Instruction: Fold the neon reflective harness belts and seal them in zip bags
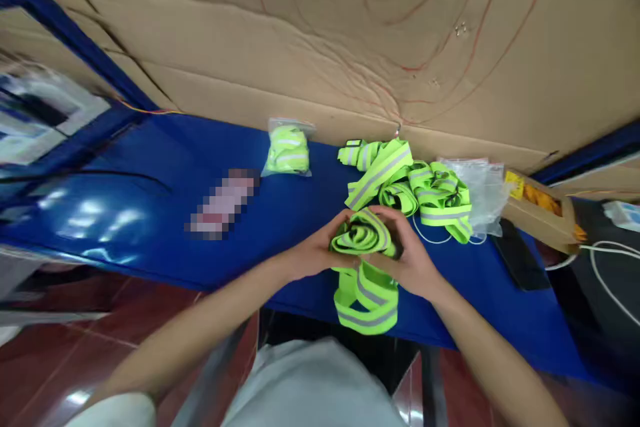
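Note:
Both hands close around a rolled neon-yellow reflective strap (363, 235) with a grey stripe, above the front part of the blue table. My left hand (320, 247) grips the roll from its left side. Opposite it, my right hand (407, 257) wraps the other side, thumb across the front. A loose loop of the same strap hangs below the hands, past the table's front edge. Just beyond the hands lies a heap of similar reflective straps (435, 197), some coiled and some loose. A clear zip bag of folded straps (289, 150) stands farther back to the left.
Clear plastic bags (480, 190) lie right of the heap, beside an open cardboard box (543, 210). A dark phone (520, 253) and white cables are near the right end. A pixelated item (223, 205) lies left on the blue table (165, 213). A cardboard panel (225, 33) rises behind.

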The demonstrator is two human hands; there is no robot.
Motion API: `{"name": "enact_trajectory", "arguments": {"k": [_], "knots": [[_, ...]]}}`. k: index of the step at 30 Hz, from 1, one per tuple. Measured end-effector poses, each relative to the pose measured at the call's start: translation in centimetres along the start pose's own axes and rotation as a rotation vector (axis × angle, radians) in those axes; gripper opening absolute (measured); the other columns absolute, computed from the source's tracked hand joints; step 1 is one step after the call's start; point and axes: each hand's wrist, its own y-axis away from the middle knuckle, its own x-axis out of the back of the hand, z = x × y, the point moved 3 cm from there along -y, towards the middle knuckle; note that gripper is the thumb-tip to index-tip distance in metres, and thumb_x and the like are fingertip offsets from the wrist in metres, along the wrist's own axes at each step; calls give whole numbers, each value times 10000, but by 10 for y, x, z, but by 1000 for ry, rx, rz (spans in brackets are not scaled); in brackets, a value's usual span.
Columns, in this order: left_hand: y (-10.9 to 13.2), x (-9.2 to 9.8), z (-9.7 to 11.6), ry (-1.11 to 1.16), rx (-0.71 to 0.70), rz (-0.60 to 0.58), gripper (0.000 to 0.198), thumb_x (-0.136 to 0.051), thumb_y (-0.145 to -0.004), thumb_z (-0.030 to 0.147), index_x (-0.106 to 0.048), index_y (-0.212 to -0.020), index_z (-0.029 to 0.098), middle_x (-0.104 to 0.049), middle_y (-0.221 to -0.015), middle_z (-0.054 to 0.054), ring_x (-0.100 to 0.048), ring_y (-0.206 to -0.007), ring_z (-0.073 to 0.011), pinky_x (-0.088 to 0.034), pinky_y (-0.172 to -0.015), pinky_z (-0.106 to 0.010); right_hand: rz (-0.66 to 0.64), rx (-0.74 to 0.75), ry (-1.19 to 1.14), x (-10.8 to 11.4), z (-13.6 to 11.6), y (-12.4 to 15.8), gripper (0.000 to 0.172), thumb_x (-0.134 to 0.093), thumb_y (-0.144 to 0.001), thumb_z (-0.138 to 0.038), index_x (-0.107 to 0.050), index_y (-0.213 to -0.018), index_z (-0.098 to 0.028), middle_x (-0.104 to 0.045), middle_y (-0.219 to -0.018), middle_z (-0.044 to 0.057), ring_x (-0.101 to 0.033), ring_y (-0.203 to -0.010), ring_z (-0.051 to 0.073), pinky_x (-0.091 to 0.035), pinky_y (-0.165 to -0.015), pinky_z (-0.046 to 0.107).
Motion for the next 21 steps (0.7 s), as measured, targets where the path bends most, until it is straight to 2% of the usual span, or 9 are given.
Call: {"name": "enact_trajectory", "arguments": {"k": [5, 7, 9, 10, 12, 15, 17, 19, 21], "knots": [[-29, 11, 41, -393, -142, -272, 977, -913, -723, 355, -392, -1537, 213, -498, -1541, -149, -450, -1472, -374, -356, -1239, -543, 94, -64, -85, 15, 10, -11, 689, -824, -869, -326, -454, -1449, -291, -697, -1271, 66, -699, -1148, 229, -575, -1006, 376], [-36, 12, 47, -456, -210, -296, 1003, -898, -760, 380, -339, -1584, 251, -467, -1578, -146, -444, -1486, -359, -343, -1251, -542, 173, -72, -21, 19, 12, -12, 690, -827, -862, -329, -466, -1450, -296, -704, -1270, 69, -705, -1134, 240, -580, -995, 393], [-40, 15, 48, -420, -302, -236, 1046, -883, -789, 397, -261, -1624, 307, -439, -1604, -143, -461, -1481, -342, -372, -1239, -530, 201, -88, 35, 20, 13, -12, 676, -834, -853, -324, -494, -1436, -292, -710, -1276, 69, -703, -1146, 248, -575, -1002, 402], [-41, 16, 47, -406, -345, -212, 1078, -891, -780, 399, -237, -1635, 331, -415, -1624, -140, -453, -1490, -342, -376, -1240, -523, 184, -104, 23, 19, 13, -12, 661, -837, -849, -323, -513, -1424, -286, -717, -1273, 68, -704, -1154, 249, -574, -1007, 402], [-40, 18, 41, -430, -390, -235, 1104, -908, -761, 393, -239, -1639, 359, -355, -1671, -129, -415, -1521, -350, -361, -1257, -517, 119, -159, -84, 17, 14, -13, 597, -838, -845, -328, -563, -1372, -266, -737, -1252, 59, -711, -1161, 246, -577, -1017, 394], [-36, 21, 36, -551, -455, -297, 1087, -900, -770, 371, -253, -1644, 355, -283, -1711, -122, -285, -1589, -362, -279, -1301, -544, 23, -283, -229, 15, 18, -15, 511, -846, -835, -350, -629, -1284, -241, -756, -1225, 44, -718, -1165, 237, -577, -1029, 374], [-33, 22, 37, -660, -520, -284, 1087, -882, -786, 313, -228, -1654, 348, -203, -1737, -128, -191, -1621, -358, -249, -1310, -555, -32, -356, -234, 14, 22, -16, 494, -854, -825, -368, -658, -1259, -233, -757, -1219, 42, -717, -1162, 239, -579, -1022, 368], [-31, 20, 37, -755, -554, -298, 956, -843, -812, 249, -337, -1618, 329, -210, -1733, -132, -230, -1610, -344, -299, -1295, -528, -89, -398, -215, 13, 27, -16, 493, -847, -831, -400, -672, -1259, -230, -752, -1215, 47, -717, -1146, 246, -590, -995, 373], [-30, 17, 37, -783, -562, -321, 656, -806, -838, 230, -575, -1450, 286, -409, -1634, -136, -440, -1504, -314, -412, -1228, -459, -152, -410, -190, 12, 29, -14, 558, -829, -846, -439, -636, -1330, -237, -727, -1258, 64, -699, -1181, 257, -593, -995, 384]]}}
